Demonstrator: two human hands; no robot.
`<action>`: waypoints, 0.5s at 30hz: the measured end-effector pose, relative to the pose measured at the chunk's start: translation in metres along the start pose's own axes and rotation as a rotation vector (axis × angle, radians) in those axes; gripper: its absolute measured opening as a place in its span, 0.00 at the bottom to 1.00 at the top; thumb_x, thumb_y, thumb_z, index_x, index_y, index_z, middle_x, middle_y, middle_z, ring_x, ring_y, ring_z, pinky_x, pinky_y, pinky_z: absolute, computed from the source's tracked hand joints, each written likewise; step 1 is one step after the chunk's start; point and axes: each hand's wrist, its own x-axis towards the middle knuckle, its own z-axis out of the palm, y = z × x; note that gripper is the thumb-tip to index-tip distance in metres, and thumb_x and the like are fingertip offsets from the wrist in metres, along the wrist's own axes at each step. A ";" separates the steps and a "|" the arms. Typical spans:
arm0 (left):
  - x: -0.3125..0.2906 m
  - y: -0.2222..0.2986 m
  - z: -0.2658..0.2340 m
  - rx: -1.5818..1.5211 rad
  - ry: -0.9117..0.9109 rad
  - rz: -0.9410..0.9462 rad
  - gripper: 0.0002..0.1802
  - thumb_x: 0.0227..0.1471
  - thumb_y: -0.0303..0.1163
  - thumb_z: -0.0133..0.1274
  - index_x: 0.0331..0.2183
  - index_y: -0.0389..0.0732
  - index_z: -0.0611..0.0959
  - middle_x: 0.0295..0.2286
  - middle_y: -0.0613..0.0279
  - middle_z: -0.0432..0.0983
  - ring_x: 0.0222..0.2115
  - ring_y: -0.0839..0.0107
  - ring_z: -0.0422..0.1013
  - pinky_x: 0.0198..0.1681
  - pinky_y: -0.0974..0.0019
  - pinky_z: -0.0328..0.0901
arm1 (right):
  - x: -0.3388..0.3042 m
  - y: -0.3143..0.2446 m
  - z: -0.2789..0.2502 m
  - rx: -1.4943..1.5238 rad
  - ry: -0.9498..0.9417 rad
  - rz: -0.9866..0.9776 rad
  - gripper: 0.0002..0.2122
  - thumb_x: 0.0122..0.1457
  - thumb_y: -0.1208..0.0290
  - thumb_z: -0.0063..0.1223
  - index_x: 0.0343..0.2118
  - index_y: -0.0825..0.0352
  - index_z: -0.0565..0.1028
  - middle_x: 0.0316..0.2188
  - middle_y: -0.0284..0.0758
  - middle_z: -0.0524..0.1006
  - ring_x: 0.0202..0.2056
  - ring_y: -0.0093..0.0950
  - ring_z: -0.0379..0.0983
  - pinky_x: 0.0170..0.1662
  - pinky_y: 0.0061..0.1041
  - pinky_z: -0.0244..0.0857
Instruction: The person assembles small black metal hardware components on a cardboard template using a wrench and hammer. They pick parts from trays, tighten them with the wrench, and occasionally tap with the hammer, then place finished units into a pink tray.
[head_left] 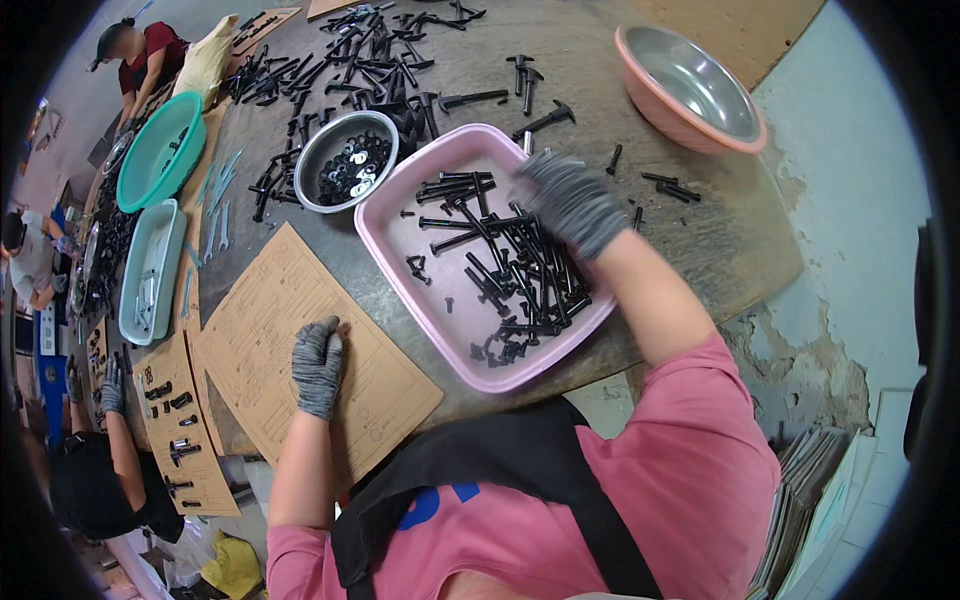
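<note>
Reaching forward, right hand (570, 203), gloved, fingers curled over black bolts (520, 275) in pink tray (400, 250); grasp indiscernible through blur. Left hand (318, 365) flat, released, palm down on cardboard sheet (262, 330) beside tray.

Both gloves, left hand (318, 365) and right hand (570, 203), are speckled grey knit. Pink tray (400, 250) full of black bolts (520, 275), tan cardboard sheet (300, 330) with printed line drawings, teal basin (160, 150) (pretty bright), salmon-rimmed silver bowl (690, 90).
</note>
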 end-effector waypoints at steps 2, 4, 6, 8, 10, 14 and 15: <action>0.000 0.001 -0.001 0.017 -0.006 0.014 0.10 0.44 0.26 0.48 0.33 0.38 0.77 0.30 0.54 0.71 0.33 0.59 0.67 0.40 0.63 0.61 | -0.003 0.049 -0.017 0.188 0.341 0.105 0.18 0.47 0.58 0.52 0.37 0.66 0.72 0.34 0.43 0.72 0.39 0.39 0.68 0.44 0.31 0.60; 0.000 0.002 -0.002 0.041 -0.009 0.025 0.10 0.44 0.26 0.48 0.33 0.38 0.77 0.30 0.54 0.71 0.33 0.59 0.67 0.40 0.63 0.61 | -0.006 0.113 -0.032 -0.061 0.139 0.334 0.16 0.48 0.67 0.46 0.41 0.65 0.70 0.40 0.44 0.70 0.44 0.39 0.66 0.46 0.32 0.59; 0.000 0.004 -0.002 0.067 -0.007 0.039 0.10 0.44 0.25 0.48 0.33 0.38 0.77 0.30 0.54 0.71 0.33 0.59 0.67 0.40 0.63 0.61 | -0.018 0.168 -0.019 -0.278 0.008 0.524 0.18 0.49 0.69 0.44 0.46 0.63 0.66 0.49 0.42 0.63 0.49 0.37 0.61 0.49 0.32 0.57; 0.000 0.004 -0.002 0.051 -0.006 0.036 0.09 0.44 0.25 0.48 0.33 0.38 0.77 0.30 0.54 0.71 0.33 0.59 0.67 0.40 0.64 0.61 | -0.043 0.207 0.004 -0.364 0.019 0.530 0.19 0.50 0.72 0.43 0.48 0.61 0.64 0.51 0.41 0.61 0.50 0.37 0.59 0.51 0.33 0.55; 0.000 0.004 0.000 0.055 -0.001 0.041 0.09 0.44 0.25 0.48 0.33 0.38 0.77 0.30 0.54 0.71 0.33 0.59 0.67 0.40 0.64 0.61 | -0.050 0.230 0.016 -0.365 -0.013 0.592 0.19 0.50 0.73 0.42 0.48 0.61 0.64 0.50 0.41 0.61 0.50 0.37 0.59 0.52 0.34 0.55; 0.001 0.002 0.001 0.069 -0.007 0.030 0.10 0.44 0.25 0.48 0.33 0.38 0.76 0.30 0.54 0.71 0.33 0.59 0.67 0.40 0.64 0.61 | -0.052 0.229 0.013 -0.291 -0.229 0.710 0.18 0.47 0.75 0.44 0.45 0.62 0.67 0.47 0.43 0.65 0.47 0.40 0.63 0.50 0.34 0.57; 0.000 0.002 0.001 0.057 -0.014 0.003 0.10 0.44 0.25 0.48 0.33 0.38 0.76 0.30 0.54 0.71 0.33 0.59 0.67 0.40 0.64 0.61 | -0.054 0.225 0.007 -0.295 -0.267 0.689 0.18 0.46 0.76 0.45 0.43 0.63 0.68 0.46 0.43 0.66 0.46 0.40 0.64 0.48 0.34 0.59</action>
